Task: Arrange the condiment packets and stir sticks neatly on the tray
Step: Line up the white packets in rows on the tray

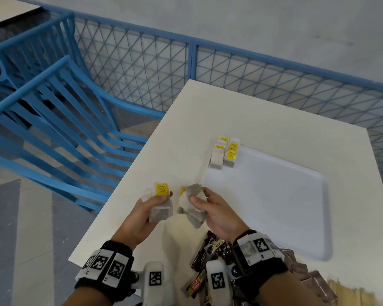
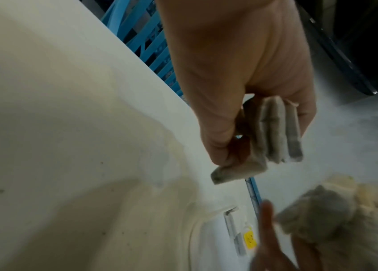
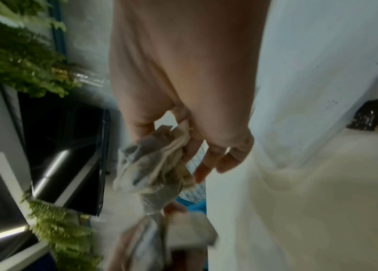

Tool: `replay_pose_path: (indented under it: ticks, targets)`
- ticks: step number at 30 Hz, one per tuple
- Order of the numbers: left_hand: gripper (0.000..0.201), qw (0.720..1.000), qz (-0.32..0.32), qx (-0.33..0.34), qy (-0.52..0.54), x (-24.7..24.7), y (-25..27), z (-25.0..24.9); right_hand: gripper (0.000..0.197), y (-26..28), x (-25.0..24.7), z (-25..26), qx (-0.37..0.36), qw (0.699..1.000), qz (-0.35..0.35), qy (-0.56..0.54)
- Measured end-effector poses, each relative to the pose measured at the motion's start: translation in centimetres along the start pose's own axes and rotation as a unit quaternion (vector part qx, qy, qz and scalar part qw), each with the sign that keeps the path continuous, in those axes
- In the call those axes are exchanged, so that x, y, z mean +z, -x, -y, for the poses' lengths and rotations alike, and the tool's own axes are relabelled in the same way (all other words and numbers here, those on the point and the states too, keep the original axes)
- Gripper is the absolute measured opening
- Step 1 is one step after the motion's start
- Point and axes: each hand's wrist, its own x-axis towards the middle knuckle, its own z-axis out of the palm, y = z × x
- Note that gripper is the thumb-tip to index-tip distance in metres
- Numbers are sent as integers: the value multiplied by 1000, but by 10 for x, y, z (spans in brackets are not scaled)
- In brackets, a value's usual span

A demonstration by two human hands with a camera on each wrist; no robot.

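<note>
The white surface (image 1: pixel 263 120) carries a pale tray (image 1: pixel 296 206) at about 3 o'clock of the hands, bare but for its 10 o'clock corner, where tea bags with yellow tags (image 1: pixel 224 154) stand in two short rows. I count roughly seven there, though they overlap too much to be sure. At 6 o'clock, near the wrists, lies a heap of dark packets (image 1: pixel 210 250), too jumbled to count. No stir sticks can be made out.

The step in hand looks like sorting tea bags before adding them to the rows. The left hand (image 1: pixel 146 215) curls round a squared stack (image 1: pixel 160 208); the left wrist view shows about four bags edge-on, one yellow tag on top. The right hand (image 1: pixel 215 215) holds a loose, crumpled bunch (image 1: pixel 192 206) between thumb and fingers, number unclear.

Next, probably, the neat stack goes to the tray beside the standing rows. That calls for setting it down upright without knocking over its neighbours, then straightening the rumpled bunch.
</note>
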Motion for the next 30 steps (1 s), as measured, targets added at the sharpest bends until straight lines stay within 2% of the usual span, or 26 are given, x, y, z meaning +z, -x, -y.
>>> replay_pose_path:
  ticks: [2, 5, 9, 11, 14, 17, 19, 23, 26, 30]
  targets:
    - [10, 999, 38, -8, 23, 5, 0, -2, 41, 1, 4, -4, 11, 1000, 6, -16]
    - [43, 994, 93, -19, 53, 9, -3, -2, 30, 1, 9, -6, 12, 998, 18, -66]
    - [51, 992, 107, -34, 53, 14, -3, -4, 26, 1, 10, -4, 30, 995, 54, -82]
    - [44, 993, 101, -35, 44, 15, -3, -5, 24, 2, 8, -2, 24, 997, 49, -54]
    - [10, 997, 60, -31, 34, 15, -1, -7, 25, 1, 3, 1, 13, 1000, 9, -7]
    - [22, 998, 24, -38, 51, 10, -1, -5, 21, 2, -2, 9, -14, 998, -29, 51]
    - [20, 997, 3, -49, 63, 6, -2, -4, 19, 6, -2, 17, -39, 996, -39, 69]
    - [19, 997, 13, -66, 29, 10, -4, -1, 21, 13, 8, 24, -56, 994, 15, 98]
    - [31, 994, 38, -98, -23, 24, 1, -3, 19, 11, 21, 18, -78, 977, 43, 194]
    - [59, 987, 44, -146, 46, 28, 2, -6, 20, 4, 30, 8, -157, 919, 28, 361]
